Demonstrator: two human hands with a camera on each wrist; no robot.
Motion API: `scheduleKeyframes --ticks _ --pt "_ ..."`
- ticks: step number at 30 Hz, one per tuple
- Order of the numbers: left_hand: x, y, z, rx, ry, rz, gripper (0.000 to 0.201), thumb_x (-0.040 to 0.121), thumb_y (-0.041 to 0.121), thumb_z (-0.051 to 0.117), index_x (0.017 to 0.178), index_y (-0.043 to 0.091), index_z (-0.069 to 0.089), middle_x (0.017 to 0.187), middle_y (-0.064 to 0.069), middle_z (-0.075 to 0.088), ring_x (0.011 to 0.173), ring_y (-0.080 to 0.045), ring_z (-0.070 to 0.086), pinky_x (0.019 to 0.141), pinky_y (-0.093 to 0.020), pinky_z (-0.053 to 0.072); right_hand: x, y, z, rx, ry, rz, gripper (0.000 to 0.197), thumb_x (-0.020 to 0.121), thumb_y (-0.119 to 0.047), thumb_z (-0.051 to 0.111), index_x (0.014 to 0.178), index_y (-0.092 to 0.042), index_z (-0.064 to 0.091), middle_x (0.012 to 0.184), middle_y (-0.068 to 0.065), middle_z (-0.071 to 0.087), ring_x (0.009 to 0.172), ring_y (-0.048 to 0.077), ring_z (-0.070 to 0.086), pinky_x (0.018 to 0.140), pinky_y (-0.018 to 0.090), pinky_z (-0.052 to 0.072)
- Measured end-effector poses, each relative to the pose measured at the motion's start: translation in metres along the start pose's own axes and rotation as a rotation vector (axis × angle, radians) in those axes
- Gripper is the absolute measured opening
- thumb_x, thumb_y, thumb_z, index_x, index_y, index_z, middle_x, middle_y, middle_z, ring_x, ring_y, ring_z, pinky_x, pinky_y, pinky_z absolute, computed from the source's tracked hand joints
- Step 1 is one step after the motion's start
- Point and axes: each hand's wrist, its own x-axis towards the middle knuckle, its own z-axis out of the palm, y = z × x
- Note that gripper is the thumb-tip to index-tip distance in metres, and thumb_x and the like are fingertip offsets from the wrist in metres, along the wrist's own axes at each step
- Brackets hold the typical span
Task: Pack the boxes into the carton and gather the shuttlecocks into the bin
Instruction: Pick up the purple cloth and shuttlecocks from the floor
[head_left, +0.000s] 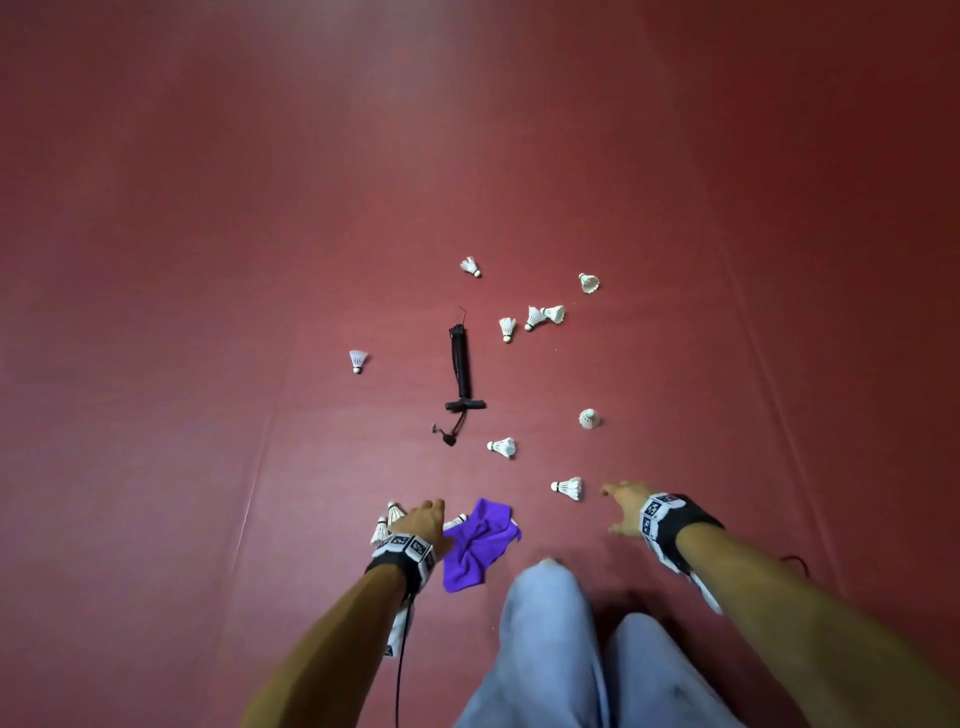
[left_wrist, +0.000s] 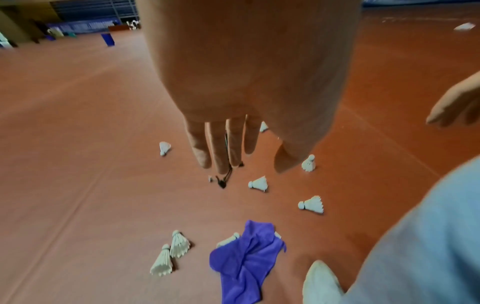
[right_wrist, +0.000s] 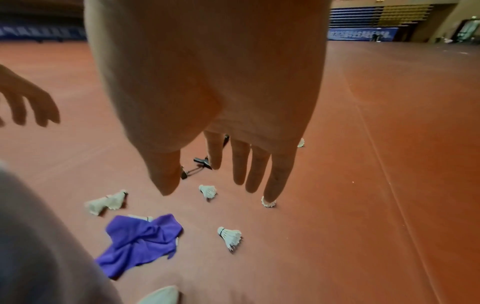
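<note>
A: We find both hands spread and holding nothing. The left hand (head_left: 423, 522) hangs over two shuttlecocks (head_left: 387, 522) lying side by side on the floor (head_left: 156, 312); the right hand (head_left: 623, 506) reaches toward a single shuttlecock (head_left: 569, 488) just beside its fingertips.

B: Risks, as we judge them?

A: We see no bin, carton or boxes in any view, so whatever we pick up has to be carried out of frame, and an overfull hand may drop some. One shuttlecock (left_wrist: 228, 239) lies partly under the purple cloth (head_left: 478, 543) and could be missed. Squeezing the feather skirts could crush them. The black pump-like tool with its cord (head_left: 461, 371) lies among them and could snag a reaching hand.

B: Count?

A: In the head view we count thirteen shuttlecocks: eight scattered farther out, including one well apart to the left (head_left: 358, 360); one near the tool's cord (head_left: 503, 447); one by the right hand; three by the left hand and cloth. One cloth, one tool. Boxes, carton, bin: none visible.
</note>
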Motion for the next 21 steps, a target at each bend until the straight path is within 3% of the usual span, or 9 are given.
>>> scheduleKeyframes --ticks 2,4,8,10,13,16,19,21 --pt "0.045 -0.008 0.053 0.031 -0.028 -0.025 0.057 0.094 0.040 0.062 0.142 0.014 0.045 0.142 -0.007 0.056 0.137 -0.032 0.049 0.109 -0.043 0.040 0.058 0.008 0.017 -0.042 -0.016 0.000 0.070 0.091 -0.037 0.070 0.152 -0.021 0.040 0.147 0.010 0.053 0.135 0.031 0.052 0.109 0.035 0.043" --pt "0.093 -0.016 0.103 -0.003 -0.064 -0.025 0.056 0.093 0.039 0.064 0.137 0.011 0.046 0.140 -0.010 0.059 0.131 -0.033 0.055 0.105 -0.041 0.044 0.117 0.011 0.037 -0.091 -0.014 -0.015 0.067 0.091 -0.036 0.069 0.151 -0.021 0.043 0.144 0.010 0.054 0.133 0.031 0.053 0.109 0.035 0.045" --pt "0.186 -0.028 0.193 -0.098 -0.095 -0.056 0.061 0.091 0.037 0.066 0.141 0.009 0.044 0.141 -0.014 0.057 0.129 -0.036 0.057 0.101 -0.043 0.048 0.237 0.017 0.088 -0.267 -0.046 -0.104 0.045 0.089 -0.035 0.067 0.134 -0.029 0.065 0.129 0.010 0.063 0.119 0.031 0.062 0.103 0.035 0.051" --pt "0.223 -0.030 0.228 -0.172 -0.083 -0.030 0.076 0.088 0.033 0.069 0.153 0.014 0.036 0.151 -0.011 0.051 0.137 -0.034 0.051 0.108 -0.042 0.045 0.287 0.023 0.110 -0.326 -0.070 -0.130 0.042 0.086 -0.038 0.071 0.128 -0.035 0.069 0.129 0.008 0.062 0.118 0.030 0.062 0.103 0.034 0.051" --pt "0.277 -0.038 0.286 -0.283 -0.093 -0.021 0.102 0.080 0.028 0.075 0.164 0.021 0.017 0.163 -0.007 0.036 0.149 -0.028 0.038 0.119 -0.036 0.035 0.337 0.022 0.131 -0.358 -0.089 -0.136 0.039 0.090 -0.038 0.074 0.128 -0.033 0.071 0.134 0.005 0.058 0.125 0.027 0.057 0.106 0.033 0.047" --pt "0.319 -0.042 0.340 -0.336 -0.087 -0.068 0.114 0.077 0.037 0.080 0.164 0.018 0.010 0.166 -0.007 0.029 0.147 -0.030 0.042 0.117 -0.040 0.040 0.379 0.022 0.152 -0.447 -0.095 -0.133 0.037 0.094 -0.038 0.071 0.132 -0.035 0.068 0.137 0.002 0.054 0.130 0.026 0.051 0.105 0.037 0.044" --pt "0.324 -0.023 0.346 -0.199 -0.058 -0.041 0.084 0.091 0.034 0.070 0.157 0.010 0.025 0.160 -0.010 0.028 0.139 -0.033 0.048 0.105 -0.045 0.047 0.421 0.037 0.174 -0.545 -0.070 -0.131 0.054 0.087 -0.043 0.073 0.137 -0.050 0.054 0.125 -0.006 0.063 0.118 0.021 0.062 0.090 0.037 0.052" --pt "0.326 -0.017 0.350 -0.112 -0.022 -0.007 0.065 0.096 0.030 0.065 0.151 0.011 0.034 0.157 -0.012 0.027 0.137 -0.035 0.048 0.101 -0.047 0.048 0.455 0.053 0.191 -0.592 -0.094 -0.136 0.058 0.082 -0.040 0.073 0.136 -0.048 0.053 0.112 -0.008 0.069 0.103 0.020 0.069 0.087 0.037 0.057"
